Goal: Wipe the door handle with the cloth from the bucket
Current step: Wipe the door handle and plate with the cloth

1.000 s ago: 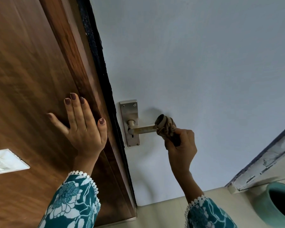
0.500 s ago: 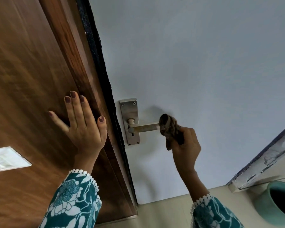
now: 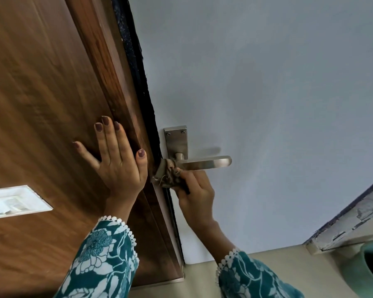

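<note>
A silver lever door handle on a steel backplate is fixed to the pale grey door. My right hand is shut on a small brownish cloth, pressed against the lower backplate and the root of the lever. The lever's outer end is bare. My left hand lies flat with fingers spread on the brown wooden frame, just left of the handle. The teal bucket shows partly at the lower right corner.
A white switch plate sits on the wood panel at the left. A dark strip runs along the door edge. A chipped white ledge slants at the right above the beige floor.
My right hand has slid the cloth from the lever's outer end inward to its root by the backplate. The left hand has stayed flat on the wood.
</note>
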Motion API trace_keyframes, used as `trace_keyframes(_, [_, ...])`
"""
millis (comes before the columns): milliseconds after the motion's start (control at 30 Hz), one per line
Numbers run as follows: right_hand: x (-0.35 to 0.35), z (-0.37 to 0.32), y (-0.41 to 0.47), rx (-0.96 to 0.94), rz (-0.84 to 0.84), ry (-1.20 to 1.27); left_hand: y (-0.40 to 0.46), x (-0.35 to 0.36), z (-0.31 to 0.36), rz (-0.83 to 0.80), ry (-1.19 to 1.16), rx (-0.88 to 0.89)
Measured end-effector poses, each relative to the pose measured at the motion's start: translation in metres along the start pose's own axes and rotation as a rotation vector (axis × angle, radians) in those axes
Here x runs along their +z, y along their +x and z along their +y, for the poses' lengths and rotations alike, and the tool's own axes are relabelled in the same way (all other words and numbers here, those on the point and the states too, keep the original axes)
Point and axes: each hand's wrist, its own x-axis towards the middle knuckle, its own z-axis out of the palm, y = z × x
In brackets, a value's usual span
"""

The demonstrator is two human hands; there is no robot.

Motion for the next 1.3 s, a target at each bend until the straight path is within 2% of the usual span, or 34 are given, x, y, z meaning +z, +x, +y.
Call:
trace_keyframes(133, [-0.017, 0.006, 0.002, 0.022, -0.013, 0.001, 0.000, -0.001, -0.001, -0.002, 0.000, 0.017])
trace_keyframes(300, [-0.066, 0.036, 0.014, 0.237, 0.180, -0.080, 0.000, 0.001, -0.001, 0.000, -0.009, 0.008])
trace_keyframes(400, [-0.067, 0.038, 0.014, 0.296, 0.212, -0.079, -0.001, 0.001, -0.001, 0.004, -0.013, 0.015])
trace_keyframes(733, [-0.006, 0.004, 0.005, 0.019, 0.125, -0.052, 0.000, 0.001, 0.001, 0.014, -0.011, 0.003])
trace_keyframes(1067, [-0.005, 0.004, -0.009, -0.054, -0.132, -0.124, 0.000, -0.002, -0.001, -0.025, -0.012, 0.005])
trace_keyframes(1167, [-0.040, 0.014, -0.008, -0.019, -0.045, -0.117, 0.001, -0.001, 0.000, -0.025, -0.011, -0.006])
trace_keyframes(1300, [-0.073, 0.034, 0.014, 0.299, 0.199, -0.100, 0.000, 0.001, 0.000, -0.009, -0.006, -0.007])
